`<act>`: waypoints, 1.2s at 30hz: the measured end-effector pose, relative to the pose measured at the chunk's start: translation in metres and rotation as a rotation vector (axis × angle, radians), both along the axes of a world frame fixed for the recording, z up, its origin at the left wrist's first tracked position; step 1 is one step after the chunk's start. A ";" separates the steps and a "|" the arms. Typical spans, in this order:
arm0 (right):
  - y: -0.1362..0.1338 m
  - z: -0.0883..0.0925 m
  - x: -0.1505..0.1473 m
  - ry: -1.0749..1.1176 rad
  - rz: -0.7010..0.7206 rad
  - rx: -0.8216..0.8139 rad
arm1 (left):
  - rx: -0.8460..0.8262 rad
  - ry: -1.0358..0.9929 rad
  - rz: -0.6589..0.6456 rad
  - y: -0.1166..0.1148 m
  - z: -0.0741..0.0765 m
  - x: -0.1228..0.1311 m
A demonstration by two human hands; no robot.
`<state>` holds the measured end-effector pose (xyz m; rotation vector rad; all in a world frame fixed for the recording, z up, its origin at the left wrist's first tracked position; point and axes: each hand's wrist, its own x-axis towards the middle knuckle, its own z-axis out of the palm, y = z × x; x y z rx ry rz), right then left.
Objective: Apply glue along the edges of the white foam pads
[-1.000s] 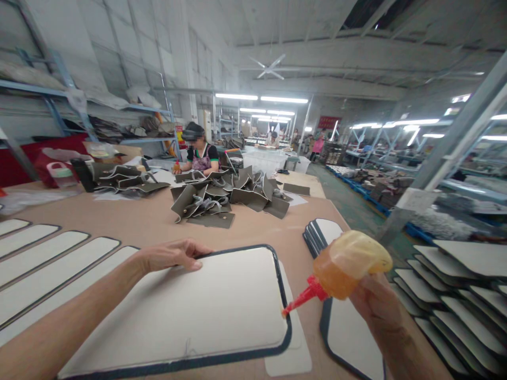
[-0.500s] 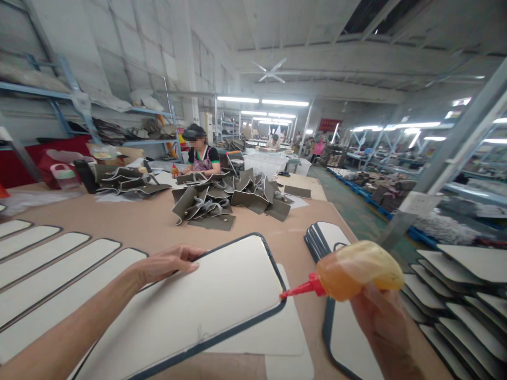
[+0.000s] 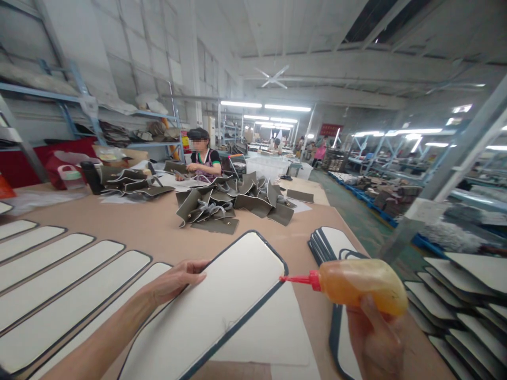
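My left hand [image 3: 176, 279] grips the far left edge of a white panel with a dark trimmed border [image 3: 222, 306], lifted and tilted off the brown table [image 3: 158, 227]. My right hand [image 3: 374, 340] is closed round an amber glue squeeze bottle [image 3: 362, 285] held level. The bottle's red nozzle [image 3: 297, 279] points left at the panel's right edge. A plain white sheet [image 3: 273, 332] lies under the panel.
A row of overlapping white panels [image 3: 59, 279] lies at the left. More panels are stacked at the right [image 3: 328, 243] and on a rack [image 3: 467, 295]. Grey leather pieces [image 3: 229, 203] are heaped mid-table. A person [image 3: 202, 158] works at the far end, shelves behind.
My left hand lifted the panel and turned it, so its far corner now points away. The glue bottle swung from nozzle-down to level and moved slightly lower right.
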<state>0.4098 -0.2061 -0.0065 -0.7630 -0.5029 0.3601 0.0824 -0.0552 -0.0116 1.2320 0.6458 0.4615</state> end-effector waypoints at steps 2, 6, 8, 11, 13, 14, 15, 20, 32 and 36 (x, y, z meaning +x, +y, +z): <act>0.002 0.000 -0.005 0.011 -0.006 0.000 | -0.003 -0.022 0.025 -0.002 -0.005 -0.001; 0.006 -0.001 -0.016 0.004 0.006 0.015 | -0.025 -0.060 0.058 -0.004 -0.013 -0.003; 0.007 -0.001 -0.022 0.001 0.000 0.013 | -0.043 -0.077 0.070 -0.005 -0.015 -0.005; 0.008 0.000 -0.031 0.011 0.004 0.002 | -0.053 -0.099 0.090 -0.007 -0.016 -0.007; 0.008 0.000 -0.036 0.027 0.015 -0.021 | -0.049 -0.103 0.112 -0.008 -0.017 -0.009; 0.008 -0.001 -0.038 0.033 0.024 -0.038 | -0.049 -0.102 0.124 -0.009 -0.017 -0.010; 0.008 -0.001 -0.040 0.036 0.031 -0.053 | -0.052 -0.098 0.136 -0.010 -0.017 -0.011; 0.009 -0.006 -0.052 0.021 0.084 -0.079 | -0.061 -0.115 0.172 -0.010 -0.017 -0.017; 0.016 -0.009 -0.081 0.036 0.213 -0.078 | -0.090 -0.119 0.266 -0.009 -0.013 -0.034; 0.017 -0.011 -0.091 0.029 0.239 -0.079 | -0.102 -0.123 0.300 -0.007 -0.009 -0.039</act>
